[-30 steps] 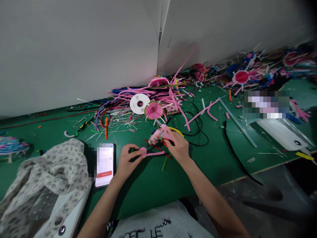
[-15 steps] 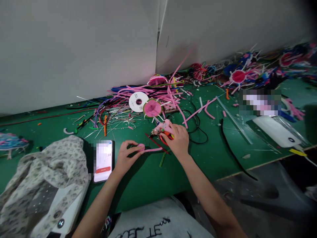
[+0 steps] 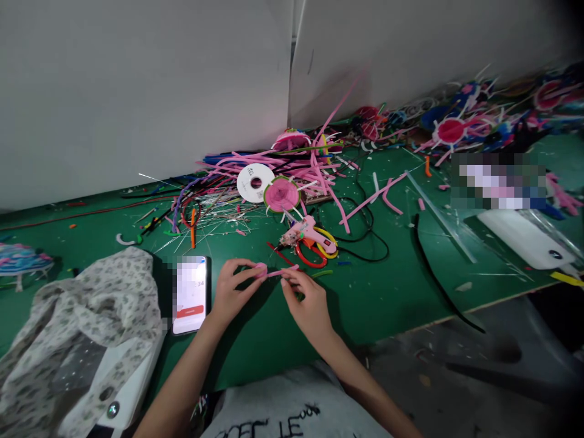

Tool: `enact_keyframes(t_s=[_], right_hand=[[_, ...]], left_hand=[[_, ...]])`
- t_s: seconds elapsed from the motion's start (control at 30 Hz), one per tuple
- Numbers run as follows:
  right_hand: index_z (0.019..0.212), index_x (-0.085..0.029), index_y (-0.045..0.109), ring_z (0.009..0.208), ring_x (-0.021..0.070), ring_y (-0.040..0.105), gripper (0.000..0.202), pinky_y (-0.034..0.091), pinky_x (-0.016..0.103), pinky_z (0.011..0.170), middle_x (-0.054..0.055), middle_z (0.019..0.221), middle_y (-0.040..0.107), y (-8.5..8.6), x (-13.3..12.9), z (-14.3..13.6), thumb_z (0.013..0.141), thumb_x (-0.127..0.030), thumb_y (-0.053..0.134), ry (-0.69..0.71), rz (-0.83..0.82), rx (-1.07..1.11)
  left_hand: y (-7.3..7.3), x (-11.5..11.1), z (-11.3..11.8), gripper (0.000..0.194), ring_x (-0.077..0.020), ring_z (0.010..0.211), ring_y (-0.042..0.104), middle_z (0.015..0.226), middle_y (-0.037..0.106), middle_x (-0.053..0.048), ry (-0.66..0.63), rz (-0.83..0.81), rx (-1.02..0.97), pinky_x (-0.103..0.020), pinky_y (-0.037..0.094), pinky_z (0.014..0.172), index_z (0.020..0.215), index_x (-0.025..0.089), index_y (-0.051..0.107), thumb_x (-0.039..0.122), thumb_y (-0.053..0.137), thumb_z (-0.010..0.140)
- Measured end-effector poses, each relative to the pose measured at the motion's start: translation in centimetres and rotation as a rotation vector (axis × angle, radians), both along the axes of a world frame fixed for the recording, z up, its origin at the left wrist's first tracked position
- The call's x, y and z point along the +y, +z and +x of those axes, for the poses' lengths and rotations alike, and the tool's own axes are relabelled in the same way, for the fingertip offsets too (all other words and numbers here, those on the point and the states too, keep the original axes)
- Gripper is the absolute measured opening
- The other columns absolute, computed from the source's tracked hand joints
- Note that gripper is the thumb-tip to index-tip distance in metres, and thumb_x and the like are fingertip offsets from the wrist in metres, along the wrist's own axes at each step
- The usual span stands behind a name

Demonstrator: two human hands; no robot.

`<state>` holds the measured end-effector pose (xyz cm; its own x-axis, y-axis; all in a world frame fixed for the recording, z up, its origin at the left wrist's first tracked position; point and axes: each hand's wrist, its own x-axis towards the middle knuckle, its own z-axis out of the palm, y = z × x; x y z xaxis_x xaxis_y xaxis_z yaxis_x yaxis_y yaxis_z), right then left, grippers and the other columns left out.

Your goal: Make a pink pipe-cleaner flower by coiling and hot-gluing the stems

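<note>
Between thumb and fingers, my left hand (image 3: 232,289) pinches a small pink coil (image 3: 261,270). A pink strip (image 3: 275,274) runs rightward from the coil, and my right hand (image 3: 308,301) pinches it near its free end. Just beyond my right hand lies a pink glue gun (image 3: 305,233) with its nozzle pointing left. Scissors with red and yellow handles (image 3: 311,254) lie partly under the glue gun. Farther back, a round pink woven piece with a green rim (image 3: 281,194) rests beside a white disc (image 3: 247,184).
A lit phone (image 3: 191,295) and a patterned cloth (image 3: 114,292) lie left on the green table (image 3: 269,340). Pink strips (image 3: 269,159) and clear rods pile up along the wall. Right are a black strip (image 3: 431,274) and a white device (image 3: 524,240).
My right hand has let go of the glue gun, which now lies on the table, and has moved down and left to the pink strip. My left hand still pinches the coil.
</note>
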<state>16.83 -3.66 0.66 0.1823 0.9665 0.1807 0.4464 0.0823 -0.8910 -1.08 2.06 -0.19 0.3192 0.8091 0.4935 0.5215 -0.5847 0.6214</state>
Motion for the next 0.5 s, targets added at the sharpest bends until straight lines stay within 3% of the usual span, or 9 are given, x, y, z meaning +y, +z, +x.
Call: enact_keyframes(t_s=[0.17,0.5], right_hand=[[0.119,-0.021,0.06,0.107,0.0213,0.061,0.032,0.053,0.038,0.092,0.01,0.116,0.065,-0.3,-0.1,-0.7,0.089,-0.021,0.048,0.005,0.073,-0.131],[0.131,-0.022,0.051,0.112,0.0244,0.054,0.045,0.05,0.045,0.094,0.011,0.117,0.06,0.2,1.7,-1.7,0.087,-0.014,0.048,0.079,0.116,-0.248]], left_hand=[[0.1,0.0,-0.1,0.017,-0.0169,0.089,0.06,0.096,0.065,-0.003,-0.002,0.008,0.022,-0.034,0.046,0.081,0.097,0.028,0.071,0.023,0.068,0.082],[0.6,0.3,0.1,0.022,-0.0172,0.091,0.06,0.096,0.065,-0.002,-0.034,0.011,0.044,-0.038,0.046,0.086,0.1,0.027,0.069,0.018,0.068,0.081]])
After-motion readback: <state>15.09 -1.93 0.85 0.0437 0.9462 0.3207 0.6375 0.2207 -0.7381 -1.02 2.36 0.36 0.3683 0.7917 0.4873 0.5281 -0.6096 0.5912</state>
